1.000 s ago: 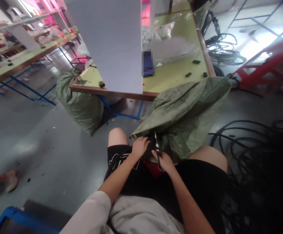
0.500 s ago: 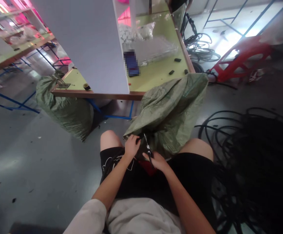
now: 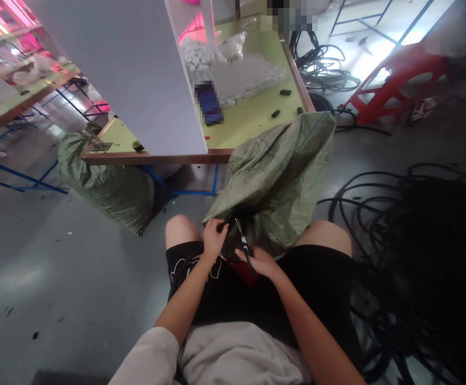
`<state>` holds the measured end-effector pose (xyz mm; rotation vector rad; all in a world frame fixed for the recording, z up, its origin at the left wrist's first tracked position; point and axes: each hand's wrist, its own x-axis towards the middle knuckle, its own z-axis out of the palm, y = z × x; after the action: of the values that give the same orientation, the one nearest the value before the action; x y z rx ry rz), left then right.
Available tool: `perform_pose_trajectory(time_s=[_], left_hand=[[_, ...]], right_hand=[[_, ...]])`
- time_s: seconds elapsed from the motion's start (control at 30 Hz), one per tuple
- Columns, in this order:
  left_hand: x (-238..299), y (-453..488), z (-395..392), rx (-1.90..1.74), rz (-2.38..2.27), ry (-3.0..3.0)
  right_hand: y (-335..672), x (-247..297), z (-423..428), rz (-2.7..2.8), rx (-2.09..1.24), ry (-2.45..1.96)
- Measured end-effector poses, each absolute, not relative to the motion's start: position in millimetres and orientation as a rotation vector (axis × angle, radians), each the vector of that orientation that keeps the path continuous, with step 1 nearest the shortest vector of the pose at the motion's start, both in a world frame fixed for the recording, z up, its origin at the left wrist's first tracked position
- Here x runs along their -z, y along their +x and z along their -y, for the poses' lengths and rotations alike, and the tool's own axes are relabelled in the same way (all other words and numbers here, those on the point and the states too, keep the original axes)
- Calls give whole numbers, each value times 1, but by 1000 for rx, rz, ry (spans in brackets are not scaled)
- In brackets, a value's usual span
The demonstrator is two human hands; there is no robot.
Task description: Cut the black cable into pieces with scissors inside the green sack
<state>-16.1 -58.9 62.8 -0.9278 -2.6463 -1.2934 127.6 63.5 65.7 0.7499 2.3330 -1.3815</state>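
My left hand, fingers closed, pinches a black strip whose end sticks out toward the right. Just beside that end are the slim silver blades of a pair of scissors. My right hand is wrapped round their black handles, blades pointing away from me. Both hands are over my lap, at the mouth of a green woven sack draped between my knees and up against the table edge. The sack's inside is dark, so its contents cannot be made out.
A yellow-green table stands ahead with a white panel, a phone, clear plastic bags and small black pieces. Black coiled tubing lies at right, near a red stool. A stuffed green sack is at left.
More of the black strip's end now shows beyond the fingers of my left hand. The scissors stay almost in place. The whole view has shifted slightly.
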Motion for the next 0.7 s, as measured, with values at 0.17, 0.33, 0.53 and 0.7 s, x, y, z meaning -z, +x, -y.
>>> perform_pose_trajectory(time_s=[0.17,0.33,0.53,0.7], left_hand=[[-60,-8,55,1340,2633,-1228],[-61,-14,56,1083,2730,-1356],[-67,-24,58,294,2919,-1436],[-67,-41,57,186,2852,-1566]], right_hand=[[127,-64,-62,-2339,1425,737],[125,-67,-63,-2240,1372,846],[121,-66,-60,-2152,1507,860],[122,-69,-60,-2196,1585,813]])
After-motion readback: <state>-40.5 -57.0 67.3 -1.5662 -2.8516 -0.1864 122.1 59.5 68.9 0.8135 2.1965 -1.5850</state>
